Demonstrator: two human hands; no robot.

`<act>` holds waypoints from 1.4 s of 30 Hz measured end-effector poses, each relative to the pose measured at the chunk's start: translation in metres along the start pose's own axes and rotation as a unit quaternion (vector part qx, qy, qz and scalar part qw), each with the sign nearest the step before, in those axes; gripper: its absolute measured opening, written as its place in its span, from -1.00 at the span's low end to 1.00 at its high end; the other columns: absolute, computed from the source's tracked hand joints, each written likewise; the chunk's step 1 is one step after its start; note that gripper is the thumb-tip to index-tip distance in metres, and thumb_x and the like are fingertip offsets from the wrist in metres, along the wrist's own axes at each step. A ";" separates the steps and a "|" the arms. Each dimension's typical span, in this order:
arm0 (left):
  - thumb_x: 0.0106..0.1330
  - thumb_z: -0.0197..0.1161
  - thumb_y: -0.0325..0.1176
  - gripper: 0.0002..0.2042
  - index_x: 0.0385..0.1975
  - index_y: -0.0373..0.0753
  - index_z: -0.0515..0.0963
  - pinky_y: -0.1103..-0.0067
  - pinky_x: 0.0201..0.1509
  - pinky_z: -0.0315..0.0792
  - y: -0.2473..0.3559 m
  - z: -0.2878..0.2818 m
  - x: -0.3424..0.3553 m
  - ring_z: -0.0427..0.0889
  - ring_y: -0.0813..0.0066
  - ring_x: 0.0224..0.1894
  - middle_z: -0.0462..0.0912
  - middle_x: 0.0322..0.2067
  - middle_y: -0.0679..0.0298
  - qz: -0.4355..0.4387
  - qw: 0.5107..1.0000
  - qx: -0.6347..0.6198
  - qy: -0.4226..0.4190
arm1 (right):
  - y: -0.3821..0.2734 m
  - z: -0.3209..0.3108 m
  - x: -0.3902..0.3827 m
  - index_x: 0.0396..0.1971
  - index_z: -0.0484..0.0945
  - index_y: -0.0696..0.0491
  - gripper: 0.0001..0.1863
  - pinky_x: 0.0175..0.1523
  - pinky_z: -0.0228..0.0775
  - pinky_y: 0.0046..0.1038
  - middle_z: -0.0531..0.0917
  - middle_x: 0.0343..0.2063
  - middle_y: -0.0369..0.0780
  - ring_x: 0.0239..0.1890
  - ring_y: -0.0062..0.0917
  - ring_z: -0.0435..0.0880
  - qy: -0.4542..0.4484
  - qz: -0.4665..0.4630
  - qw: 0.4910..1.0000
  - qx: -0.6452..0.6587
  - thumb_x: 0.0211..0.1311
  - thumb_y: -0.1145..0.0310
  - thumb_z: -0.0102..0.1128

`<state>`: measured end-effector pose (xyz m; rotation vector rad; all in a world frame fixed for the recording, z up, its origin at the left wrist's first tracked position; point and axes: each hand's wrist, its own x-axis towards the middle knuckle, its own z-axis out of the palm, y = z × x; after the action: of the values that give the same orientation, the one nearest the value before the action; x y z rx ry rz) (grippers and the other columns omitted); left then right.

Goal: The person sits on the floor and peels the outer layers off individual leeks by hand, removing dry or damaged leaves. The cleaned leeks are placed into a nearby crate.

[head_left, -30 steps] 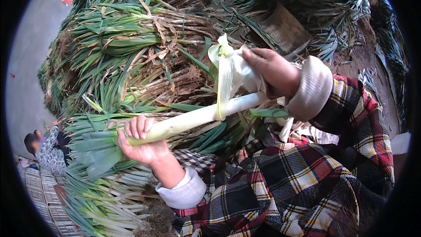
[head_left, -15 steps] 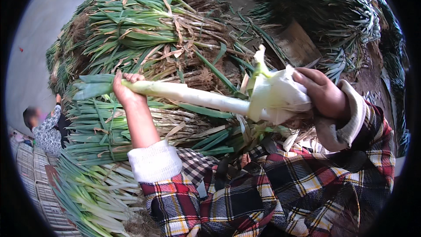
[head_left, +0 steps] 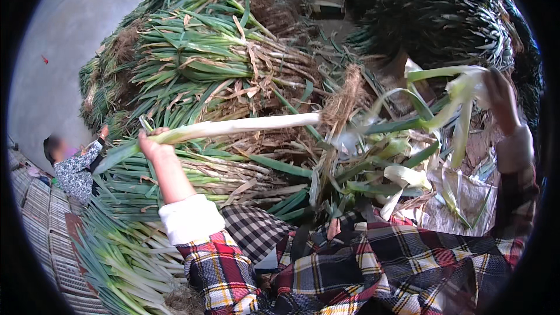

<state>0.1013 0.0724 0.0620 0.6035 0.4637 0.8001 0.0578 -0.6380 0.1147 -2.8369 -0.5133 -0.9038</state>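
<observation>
My left hand (head_left: 154, 144) is closed around the green upper end of a leek (head_left: 245, 127). Its white shaft points right, ending in a tuft of brown roots (head_left: 348, 96). Out at the right, my right hand (head_left: 500, 99), somewhat blurred, is closed on the edge of some peeled leek leaves (head_left: 464, 90), which trail down and to the left, apart from the shaft. Below them, in front of me, lies a heap of stripped leaves (head_left: 402, 178) in green and pale white.
Tied bundles of leeks (head_left: 216, 52) are piled beyond my left hand. Cleaner white leeks (head_left: 137, 256) lie at the lower left. More leeks (head_left: 484, 23) are stacked at the far right. A person (head_left: 76, 169) in a patterned top sits at the left beside slatted flooring (head_left: 44, 233).
My right hand has moved away to the right, pulling the outer leaves off the leek. The root tuft and shaft are now bare to view. My left hand still holds the leek.
</observation>
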 end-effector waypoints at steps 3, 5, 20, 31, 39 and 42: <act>0.17 -0.03 -0.08 -0.65 -0.71 -0.14 0.14 0.56 -0.65 0.26 -0.028 0.046 -0.044 0.18 0.49 -0.78 0.16 -0.82 0.36 0.016 0.998 -0.049 -0.037 | -0.074 0.018 0.039 -0.12 0.32 0.07 -0.61 -0.03 0.24 -0.34 0.41 -0.16 -0.09 -0.10 -0.26 0.39 0.033 0.003 0.996 -0.077 0.00 0.36 0.09; 0.18 -0.03 -0.10 -0.64 -0.76 -0.13 0.14 0.56 -0.62 0.28 -0.034 0.071 -0.069 0.21 0.51 -0.76 0.16 -0.82 0.36 0.012 0.996 -0.077 -0.045 | -0.127 0.026 0.052 -0.11 0.31 0.09 -0.43 0.06 0.12 -0.29 0.36 -0.12 -0.11 -0.03 -0.25 0.30 0.004 -0.032 0.999 0.021 -0.24 0.38 0.27; 0.04 0.21 -0.14 -0.66 -0.73 -0.15 0.22 0.68 -0.53 0.33 -0.022 0.080 -0.151 0.25 0.61 -0.69 0.25 -0.75 0.40 0.014 0.983 -0.081 -0.163 | -0.235 0.092 0.088 -0.18 0.34 0.05 -0.70 -0.49 0.35 -0.29 0.50 -0.63 -0.14 -0.59 -0.24 0.51 -0.117 -0.234 0.915 0.306 0.11 0.24 -0.05; 0.06 0.11 -0.29 -0.74 -0.69 -0.20 0.17 0.68 -0.50 0.25 -0.010 0.041 -0.137 0.25 0.55 -0.61 0.18 -0.73 0.36 -0.009 0.972 -0.131 -0.194 | -0.106 0.089 0.072 -0.53 0.36 0.09 -0.73 -0.67 0.11 -0.70 0.32 -0.75 -0.40 -0.77 -0.75 0.22 0.085 0.220 0.596 0.768 0.25 0.25 -0.21; 0.08 0.10 -0.25 -0.72 -0.74 -0.18 0.19 0.71 -0.55 0.22 -0.032 0.042 -0.114 0.21 0.60 -0.68 0.20 -0.73 0.39 -0.036 0.963 -0.170 -0.208 | -0.087 0.056 0.005 -0.43 0.44 0.05 -0.86 -0.32 0.35 -0.49 0.47 -0.51 -0.26 -0.41 -0.48 0.47 -0.110 -0.102 0.981 0.126 -0.08 0.44 0.11; 0.07 0.10 -0.27 -0.72 -0.72 -0.20 0.19 0.71 -0.51 0.26 -0.039 0.043 -0.111 0.24 0.58 -0.65 0.20 -0.72 0.37 -0.055 0.953 -0.163 -0.251 | -0.151 0.074 -0.010 -0.26 0.41 0.07 -0.66 -0.13 0.30 -0.36 0.43 -0.37 -0.19 -0.26 -0.41 0.42 -0.105 -0.230 0.953 0.167 -0.09 0.27 0.15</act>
<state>0.0792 -0.0484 0.0858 0.4443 -0.1026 0.5712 0.0370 -0.4838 0.0502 -2.5487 -1.2604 -0.4988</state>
